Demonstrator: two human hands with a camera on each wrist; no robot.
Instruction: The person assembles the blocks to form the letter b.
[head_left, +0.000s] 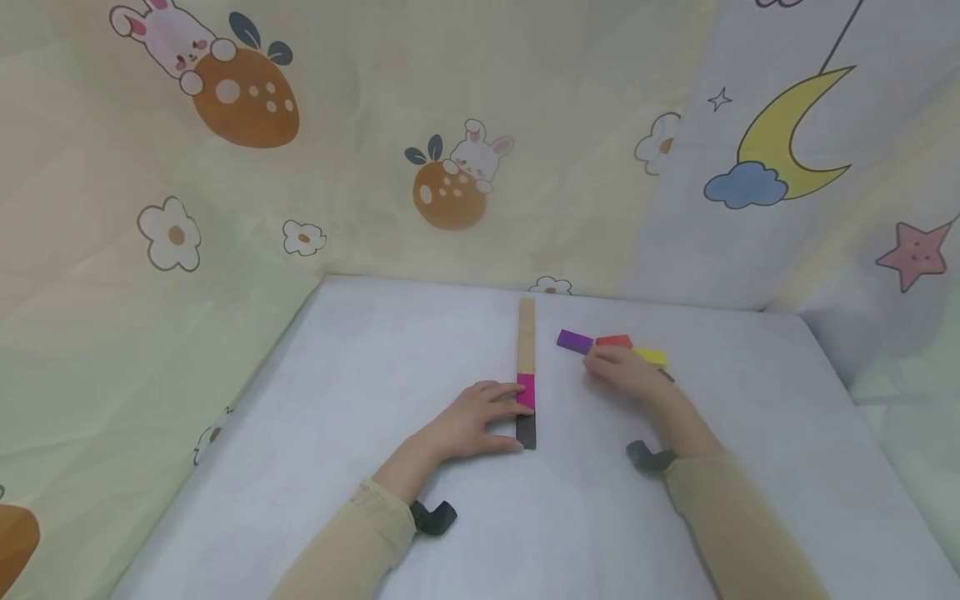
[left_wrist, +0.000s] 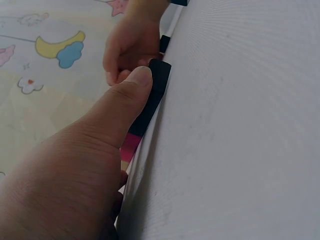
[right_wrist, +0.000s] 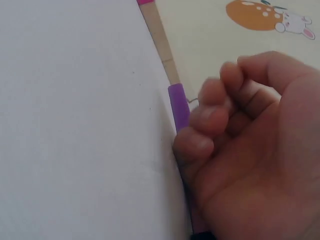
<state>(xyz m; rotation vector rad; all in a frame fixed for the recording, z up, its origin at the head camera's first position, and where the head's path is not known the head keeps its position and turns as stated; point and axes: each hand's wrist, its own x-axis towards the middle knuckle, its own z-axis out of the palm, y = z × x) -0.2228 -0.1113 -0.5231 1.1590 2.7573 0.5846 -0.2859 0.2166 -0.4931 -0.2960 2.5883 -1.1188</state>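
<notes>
My left hand [head_left: 476,421] lies at a straight row of blocks, its fingers stretched over the pink block [head_left: 527,390]. Its thumb touches the black block [left_wrist: 159,75] at the near end. Beyond the pink one, tan wood [head_left: 527,337] carries on the row; a seam in it shows in the right wrist view. My right hand [head_left: 622,371] is beside the purple block [head_left: 574,341], fingers loosely bent, with nothing visible in its grasp. Close behind that hand are a red block [head_left: 614,341] and a yellow block [head_left: 651,357]. A dark block [head_left: 667,376] is mostly hidden by the hand.
The blocks are on a white table [head_left: 337,358], whose far edge meets a hanging cloth [head_left: 360,192] printed with rabbits, flowers and a moon. Cloth also rises along the left and right sides. A black band piece [head_left: 435,518] sticks out at the left wrist.
</notes>
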